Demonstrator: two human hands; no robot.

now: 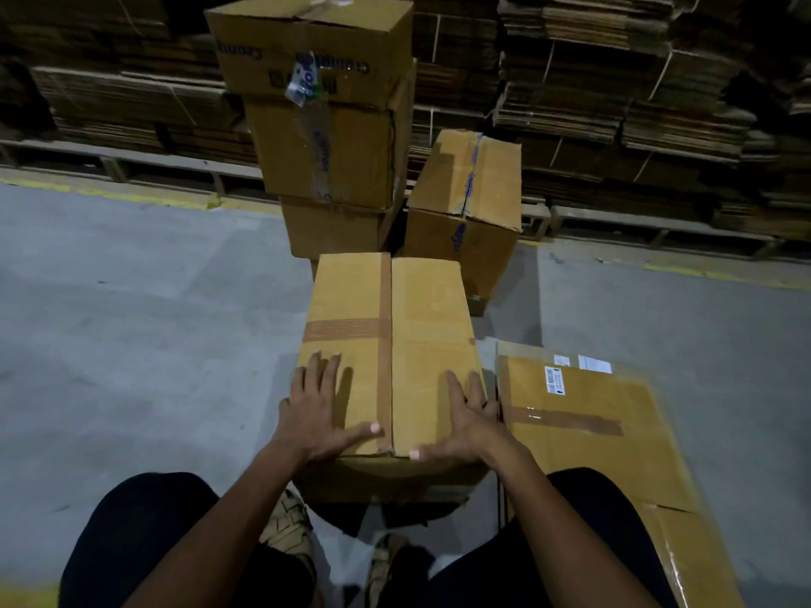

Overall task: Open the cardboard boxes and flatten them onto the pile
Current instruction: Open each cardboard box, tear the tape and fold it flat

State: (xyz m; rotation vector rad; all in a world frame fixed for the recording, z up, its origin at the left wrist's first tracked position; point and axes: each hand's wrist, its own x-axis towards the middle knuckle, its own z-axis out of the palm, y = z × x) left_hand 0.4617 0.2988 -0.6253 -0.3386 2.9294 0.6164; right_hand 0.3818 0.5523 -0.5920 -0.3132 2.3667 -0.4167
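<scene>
On the floor before us, one taped box point(390, 353) bears our left hand point(313, 414) and right hand point(465, 421), each grip flat, fingers apart. We count four boxes behind: a stack of three point(324, 125) with unreadable blue print, plus one point(465, 204). A flattened pile point(583, 436) with white labels lies right.

Left hand point(312, 410) and right hand point(466, 421) flat on near end of taped cardboard box point(390, 344) (brown tape crossing top). Flattened box point(588, 432) just right. Stacked boxes point(320, 125) far.
</scene>
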